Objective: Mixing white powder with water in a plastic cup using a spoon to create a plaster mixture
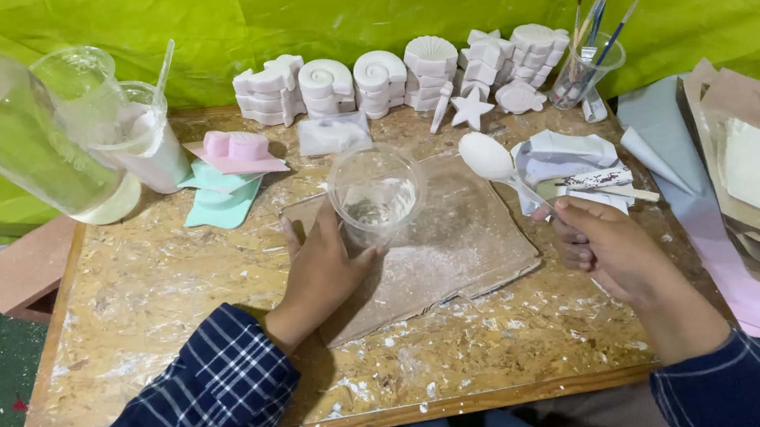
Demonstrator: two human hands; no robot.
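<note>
Clear plastic cup (375,193) upright at centre of worktop (149,300), on dusty grey board (460,233). Left hand (320,274) at cup's 7 o'clock, thumb and fingers wrapped around lower wall, holding it. Right hand (611,248) at 3 o'clock of cup, well apart, closed around handle of white plastic spoon (489,159); bowl of spoon raised toward 11 o'clock, just beside cup rim, not touching. Cup judged light, thin-walled, likely to flex under squeeze and tip easily; best held low on wall, as now. Walls transparent, a little clear liquid or film at bottom, cannot tell which. Spoon stiff, light, dusted white. Row of white plaster shell casts (402,74) at 12 o'clock along far edge. Large clear bottle (2,125) at 10 o'clock. Jar of paintbrushes (584,68) at 2 o'clock. Pink moulds (235,147) at 11 o'clock.
</note>
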